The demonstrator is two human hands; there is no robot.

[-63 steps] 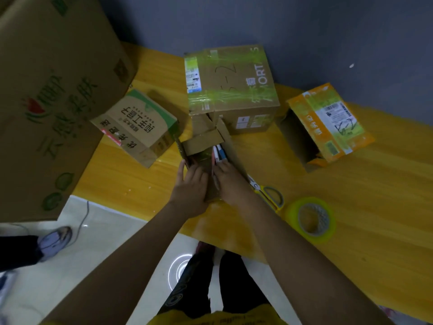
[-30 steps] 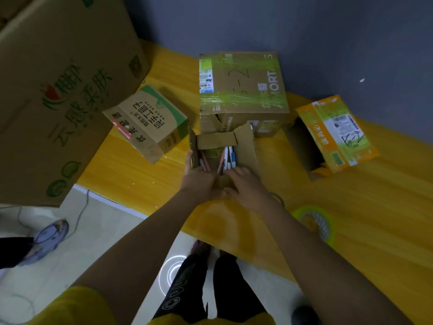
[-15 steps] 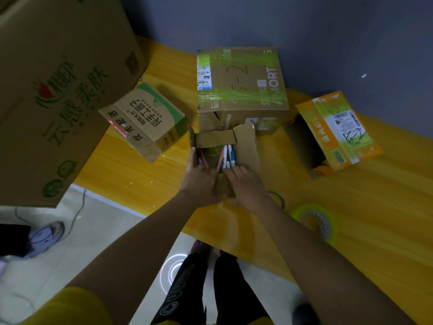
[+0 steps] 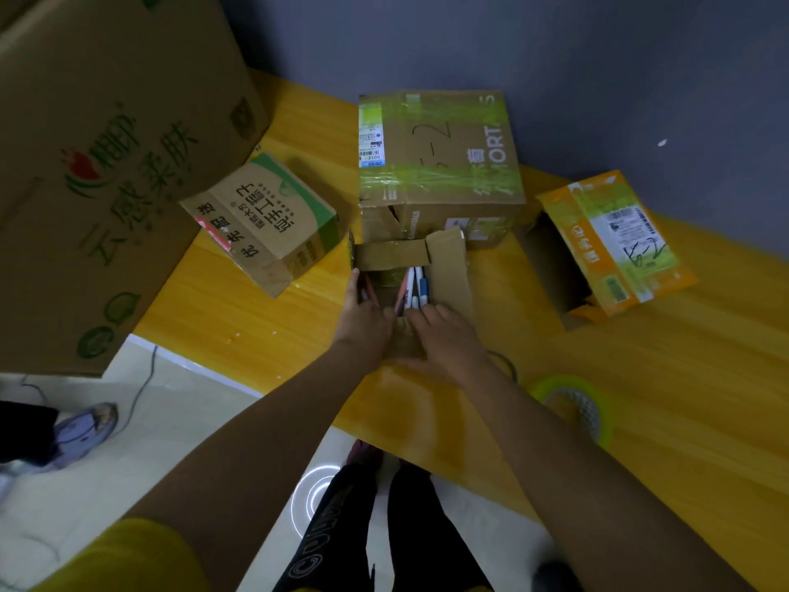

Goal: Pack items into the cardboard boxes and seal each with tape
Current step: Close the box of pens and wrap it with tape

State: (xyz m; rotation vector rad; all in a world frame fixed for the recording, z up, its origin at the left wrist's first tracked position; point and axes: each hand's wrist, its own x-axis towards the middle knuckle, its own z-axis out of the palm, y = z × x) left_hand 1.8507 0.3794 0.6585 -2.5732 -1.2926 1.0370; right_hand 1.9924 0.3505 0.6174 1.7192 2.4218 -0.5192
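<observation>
The small open carton sits on the yellow table directly ahead of my two hands, its flaps up and a bundle of pens standing inside, just past my fingertips. My left hand rests against the carton's left wall with the fingers lying fairly straight along it, steadying the side so the box does not slide; my right hand lies over the near flap with relaxed fingers, pressing it down toward the pens, though I cannot tell whether the fingertips curl under its edge. I judge this to be the closing of the flaps ahead of taping. The far flap and the right flap stand raised beyond my right hand and will need folding in. Immediately beyond the carton, touching or nearly so, stands a bigger box wrapped in green tape, which crowds the far flap. Out to the left of my left hand a printed box lies tilted, and further left a very large carton leans over the table's end. To the right of my right hand an orange box lies on its side, open. The roll of green tape waits close behind my right wrist, near the table edge, within easy reach.
</observation>
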